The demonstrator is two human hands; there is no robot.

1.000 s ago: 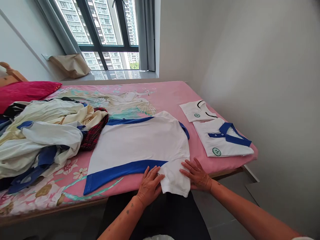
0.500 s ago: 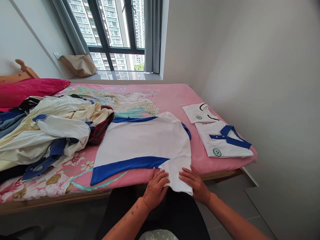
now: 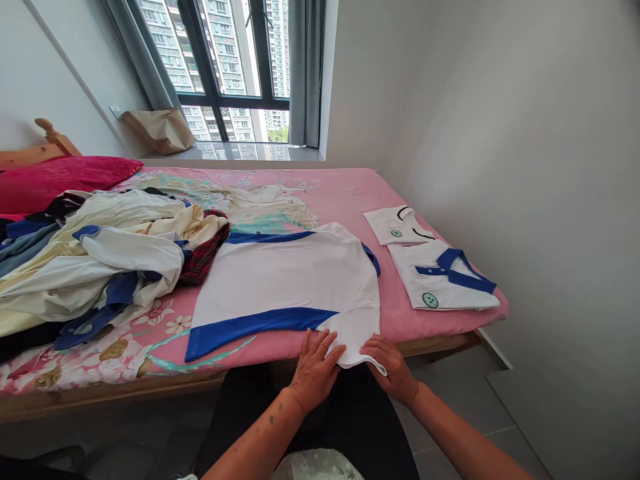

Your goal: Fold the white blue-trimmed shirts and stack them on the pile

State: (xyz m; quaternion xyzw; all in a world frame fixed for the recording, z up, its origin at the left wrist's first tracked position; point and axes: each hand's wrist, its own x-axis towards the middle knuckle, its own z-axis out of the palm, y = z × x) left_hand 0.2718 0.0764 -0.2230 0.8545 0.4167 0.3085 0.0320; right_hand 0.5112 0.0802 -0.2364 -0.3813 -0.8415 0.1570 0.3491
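Note:
A white shirt with blue side panels (image 3: 285, 273) lies spread flat, back side up, across the front of the bed. Its near sleeve (image 3: 353, 333) reaches over the bed's edge towards me. On the left border of that sleeve rests my left hand (image 3: 317, 370), fingers stretched out over the cloth and thumb apart. My right hand (image 3: 393, 367) is closed on the sleeve's right corner, fingers on top, the thumb hidden beneath. The sleeve hem curls up slightly between both hands.
Left of the shirt is a heap of crumpled clothes (image 3: 110, 260). Two folded white shirts, one with a blue collar (image 3: 425, 287) and one with black trim (image 3: 387, 230), lie at the bed's right end. A red pillow (image 3: 65, 180) and a paper bag (image 3: 160, 130) are farther back.
The sleeve's hem has lifted and drawn back towards the bed. My right hand has closed further round its corner, and my left hand has shifted slightly along the sleeve.

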